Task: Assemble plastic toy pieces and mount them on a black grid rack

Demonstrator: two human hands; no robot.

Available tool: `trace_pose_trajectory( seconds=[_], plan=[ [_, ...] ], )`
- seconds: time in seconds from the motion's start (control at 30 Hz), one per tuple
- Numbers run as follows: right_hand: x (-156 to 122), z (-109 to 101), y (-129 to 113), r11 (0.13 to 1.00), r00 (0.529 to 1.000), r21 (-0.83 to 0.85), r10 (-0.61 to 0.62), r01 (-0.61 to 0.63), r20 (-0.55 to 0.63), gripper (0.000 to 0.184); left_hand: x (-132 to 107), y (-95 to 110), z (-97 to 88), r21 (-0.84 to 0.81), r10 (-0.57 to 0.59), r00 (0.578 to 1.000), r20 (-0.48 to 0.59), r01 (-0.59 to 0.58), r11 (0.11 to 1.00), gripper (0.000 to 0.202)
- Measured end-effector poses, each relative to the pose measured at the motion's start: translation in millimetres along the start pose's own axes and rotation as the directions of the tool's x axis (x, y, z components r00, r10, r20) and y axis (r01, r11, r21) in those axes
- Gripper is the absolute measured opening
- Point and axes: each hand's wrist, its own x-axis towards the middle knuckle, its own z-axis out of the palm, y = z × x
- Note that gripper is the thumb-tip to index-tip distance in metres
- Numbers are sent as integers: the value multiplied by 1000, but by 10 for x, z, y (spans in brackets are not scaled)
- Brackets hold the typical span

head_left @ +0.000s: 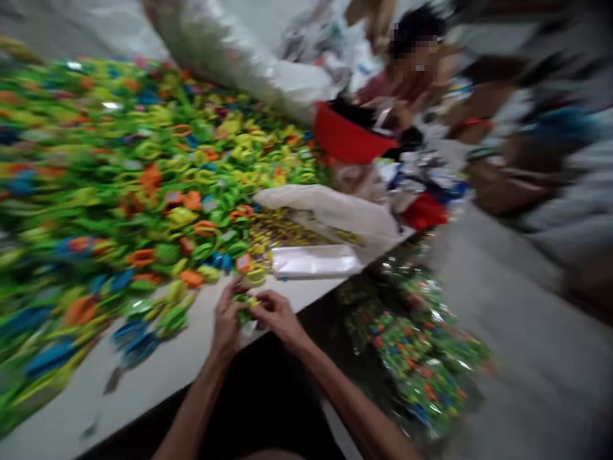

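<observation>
Close to the table's front edge, my left hand (pixel 227 316) has its fingers closed around a small green plastic piece (pixel 243 308). My right hand (pixel 282 318) meets it from the other side, its fingertips pinched at a small yellow bit (pixel 253 303) on that piece. Blur and fingers hide the piece's exact shape. Just beyond my hands lies a stack of clear plastic bags (pixel 316 262). Behind this stack, an open whitish sack (pixel 330 201) has many small yellow pieces (pixel 272 230) spilling from its mouth.
A large heap of green, yellow, orange and blue plastic pieces (pixel 158 185) covers the table (pixel 158 364) to the left. A red basin (pixel 349 137) stands at the far side, near another person (pixel 407 83). Filled clear bags (pixel 421 358) lie on the floor at right.
</observation>
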Motion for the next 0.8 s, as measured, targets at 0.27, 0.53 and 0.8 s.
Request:
trace_pose_trajectory(
  seconds=[0.27, 0.53, 0.8],
  plan=[
    [-79, 273, 207, 994, 953, -58, -106, 93, -283, 35, -84, -101, -80, -72, -65, 992, -106, 57, 996, 55],
    [-40, 13, 31, 997, 992, -29, 68, -71, -106, 47, -53, 24, -446, 320, -42, 999, -1, 40, 946, 30],
    [-21, 65, -34, 947, 989, -285, -136, 149, 64, 25, -103, 69, -509, 320, -79, 996, 40, 63, 945, 21]
  ],
)
